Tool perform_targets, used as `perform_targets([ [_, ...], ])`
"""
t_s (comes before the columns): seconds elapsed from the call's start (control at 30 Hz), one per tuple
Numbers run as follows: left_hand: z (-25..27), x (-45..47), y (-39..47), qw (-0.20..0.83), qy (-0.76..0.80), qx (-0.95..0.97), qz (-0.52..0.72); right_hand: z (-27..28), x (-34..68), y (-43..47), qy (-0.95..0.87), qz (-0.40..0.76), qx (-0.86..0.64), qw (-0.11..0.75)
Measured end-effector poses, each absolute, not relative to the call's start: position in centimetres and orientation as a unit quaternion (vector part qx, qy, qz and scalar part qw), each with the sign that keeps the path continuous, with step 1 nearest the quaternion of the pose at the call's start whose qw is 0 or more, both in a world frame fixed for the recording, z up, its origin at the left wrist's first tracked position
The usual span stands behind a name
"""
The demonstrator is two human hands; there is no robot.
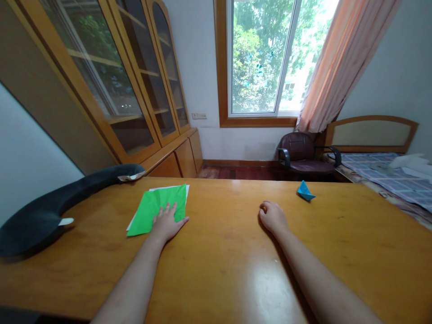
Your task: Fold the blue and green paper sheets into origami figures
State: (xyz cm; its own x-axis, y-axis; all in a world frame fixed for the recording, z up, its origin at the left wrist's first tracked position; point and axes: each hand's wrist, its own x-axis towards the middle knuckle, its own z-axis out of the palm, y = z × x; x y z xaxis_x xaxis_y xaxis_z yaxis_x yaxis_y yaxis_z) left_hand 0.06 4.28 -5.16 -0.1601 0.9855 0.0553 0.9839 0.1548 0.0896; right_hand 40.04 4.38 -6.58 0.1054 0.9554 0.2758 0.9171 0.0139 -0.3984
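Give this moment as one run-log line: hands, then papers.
left hand: spread on green sheet; right hand: curled on table; white paper: under green sheet; blue folded paper: right of right hand

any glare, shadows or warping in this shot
Head view: the window is partly washed out; same head view: pale glare on the tabletop, dark shadow along the right forearm; head view again: cabinet leaning, as if stretched by a wide lens.

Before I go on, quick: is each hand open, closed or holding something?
Left hand: open, spread palm-down on the bright green paper sheet; not gripping it.
Right hand: loosely closed, on the glossy brown wooden table; nothing visible in it.
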Motion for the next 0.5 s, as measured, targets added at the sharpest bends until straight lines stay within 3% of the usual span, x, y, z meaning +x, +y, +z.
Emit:
perform_targets([
  [0.27, -5.4, -0.4, 4.6, 0.023, 0.762, 0.644, 0.072, -6.8, 40.2, 4.5, -0.671, 0.036, -0.692, 0.262],
  [0.5, -2.5, -1.8, 5.2, 0.028, 0.757, 0.629, 0.174, -6.3, 40.0, 4.3, -0.671, 0.036, -0.695, 0.256],
])
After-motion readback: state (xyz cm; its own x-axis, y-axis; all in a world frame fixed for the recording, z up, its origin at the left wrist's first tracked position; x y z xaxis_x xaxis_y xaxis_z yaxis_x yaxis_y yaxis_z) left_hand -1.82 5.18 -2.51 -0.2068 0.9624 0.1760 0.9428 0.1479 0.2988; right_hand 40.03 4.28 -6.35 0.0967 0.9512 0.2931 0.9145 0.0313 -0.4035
